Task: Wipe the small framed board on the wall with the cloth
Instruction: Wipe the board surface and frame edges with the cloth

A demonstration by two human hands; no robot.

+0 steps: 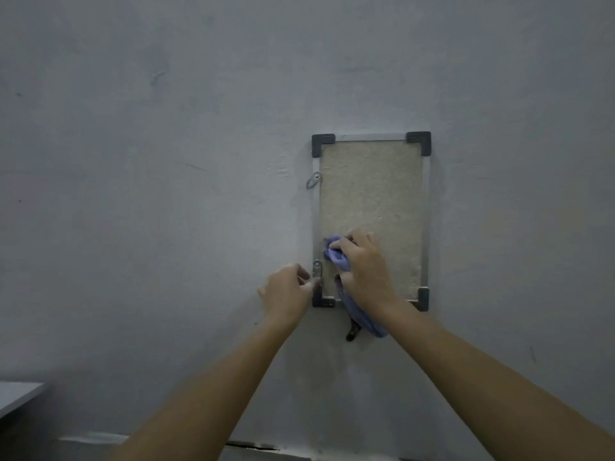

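Note:
A small upright board [371,194] with a beige fibre face, a thin metal frame and dark corner caps hangs on the grey wall. My right hand [364,267] presses a bunched purple cloth [336,252] against the board's lower left part; the loose end of the cloth hangs below the frame. My left hand [288,291] pinches the frame's left edge near the lower left corner, beside a metal hanging tab [317,269].
A second metal tab [313,180] sticks out from the frame's upper left edge. The corner of a pale surface [16,395] shows at the lower left. A dark crack runs along the wall's base [249,445].

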